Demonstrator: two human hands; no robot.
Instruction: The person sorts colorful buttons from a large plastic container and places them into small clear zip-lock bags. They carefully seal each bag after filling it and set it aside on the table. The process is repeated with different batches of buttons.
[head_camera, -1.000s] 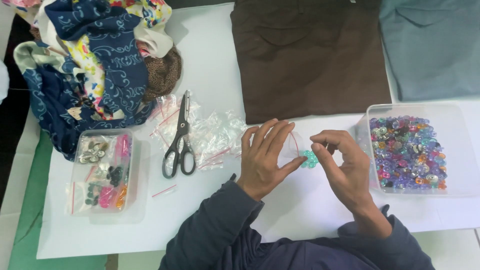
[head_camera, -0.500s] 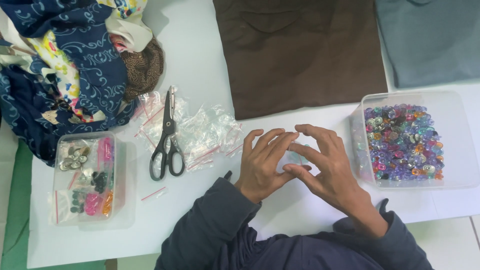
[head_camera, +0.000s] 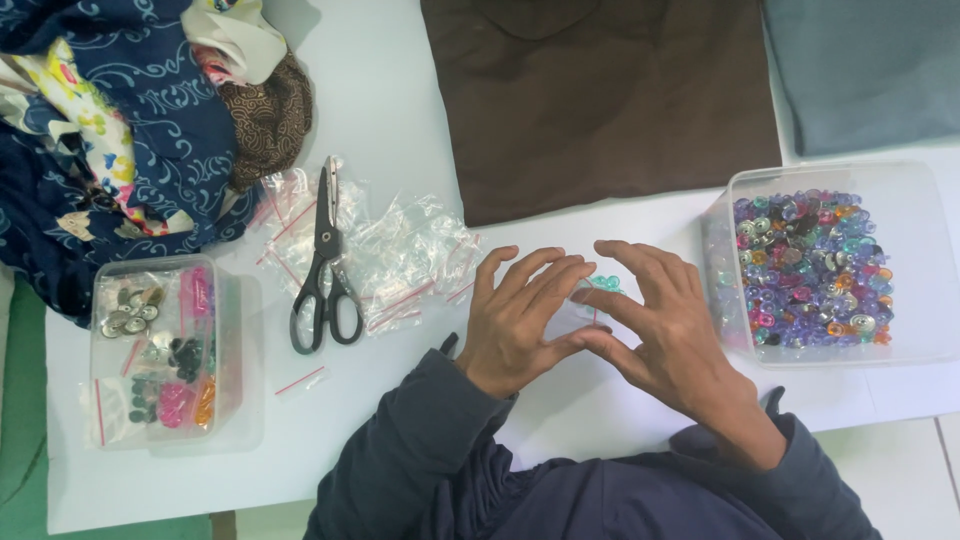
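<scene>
My left hand (head_camera: 520, 320) and my right hand (head_camera: 665, 330) meet in the middle of the white table (head_camera: 400, 90), fingertips touching. Between them they pinch a small clear bag (head_camera: 596, 300) with a red seal strip; a few teal beads (head_camera: 604, 283) show inside it just above my fingers. Most of the bag is hidden by my hands. Both arms wear dark blue sleeves (head_camera: 420, 450).
A clear tub of mixed coloured beads (head_camera: 812, 268) stands right of my hands. Black scissors (head_camera: 325, 262) lie on a pile of small clear bags (head_camera: 410, 250) to the left. Further left is a clear box of buttons (head_camera: 160, 350). Patterned fabrics (head_camera: 130, 140), brown cloth (head_camera: 600, 100) and grey-blue cloth (head_camera: 870, 70) lie beyond.
My right hand has closed in on my left. The teal beads, in plain view between my fingers a second ago, are now mostly covered by both hands.
</scene>
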